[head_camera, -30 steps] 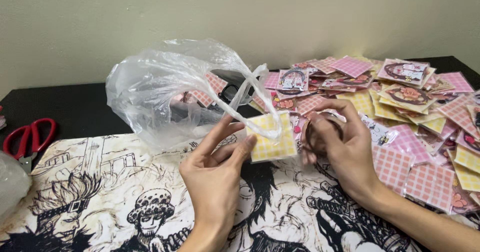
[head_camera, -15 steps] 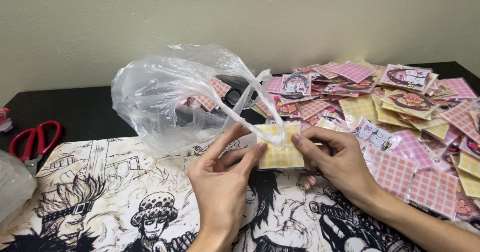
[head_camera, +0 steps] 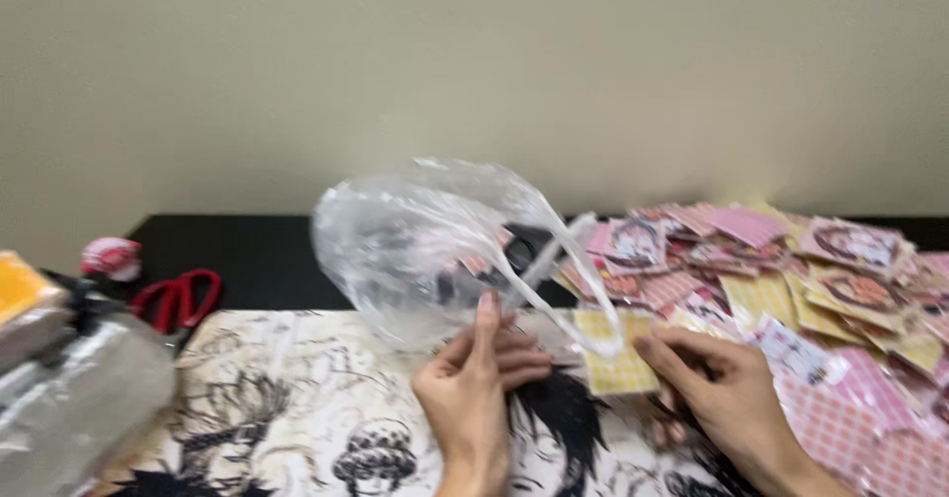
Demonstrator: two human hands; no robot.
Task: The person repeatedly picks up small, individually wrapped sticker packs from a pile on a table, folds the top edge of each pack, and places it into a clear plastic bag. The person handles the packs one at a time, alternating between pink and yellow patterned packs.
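Your hands hold a yellow checked card (head_camera: 618,364) between them, low over the mat (head_camera: 297,398), right of centre. It lies nearly flat, its longer side running toward and away from you, the far edge toward the bag. Motion blur hides finer detail of it.

Your left hand (head_camera: 479,383) pinches the card's left edge, thumb and forefinger closed, the forefinger stretched up toward the bag. Your right hand (head_camera: 727,388) grips the right edge with fingers curled around it.

The clear plastic bag (head_camera: 425,250) sits just behind the card, puffed up, with its handle loop draped down across the card's top. Some pink cards show through it.

To your right a loose pile of pink and yellow cards (head_camera: 791,280) spreads over the table (head_camera: 247,260), touching your right wrist.

The mat carries black-and-white cartoon drawings and covers the near part of the black table. Red scissors (head_camera: 178,299) lie at the left, with more plastic wrap (head_camera: 79,398) nearer you. A plain beige wall (head_camera: 474,72) stands behind.
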